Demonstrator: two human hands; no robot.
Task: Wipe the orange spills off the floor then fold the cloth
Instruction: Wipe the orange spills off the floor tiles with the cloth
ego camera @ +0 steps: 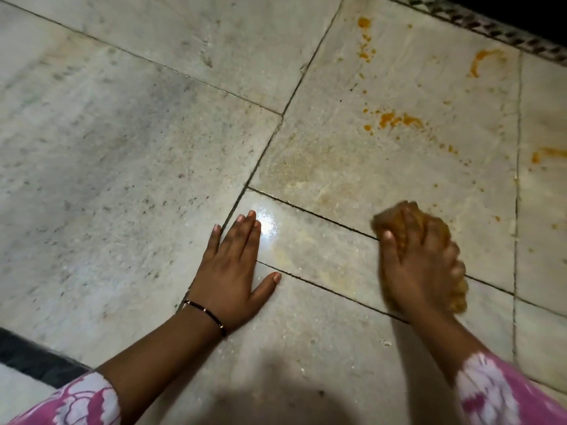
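Orange-stained cloth (395, 216), bunched into a wad, pressed on the pale stone floor (122, 133) at lower right, over a dark grout line. Gripped by the right hand (420, 262), fingers curled over the wad and thumb laid along its near side; blurred, so finer detail of the grip not readable. Cloth showing past the fingertips at the far end and again beside the heel of the hand at the right. Beyond the cloth, orange spills (395, 119) on the large tile further off: a streak of blobs and specks in the middle, a dotted trail (366, 38) higher up, a curved smear (484, 59) near the far edge, another smear (549, 153) at the right border. Faint yellowish film on the tiles between the hands. Left hand (233, 271) flat on the floor well apart from the cloth, fingers straight and close together, thumb spread out, holding nothing. Thin dark bracelet (205, 314) at the left wrist. Pink sleeves with white flowers (491, 391) on both forearms. Bright glare spot (268, 225) just beside the left fingertips. Dark patterned border strip (491, 29) along the far edge.
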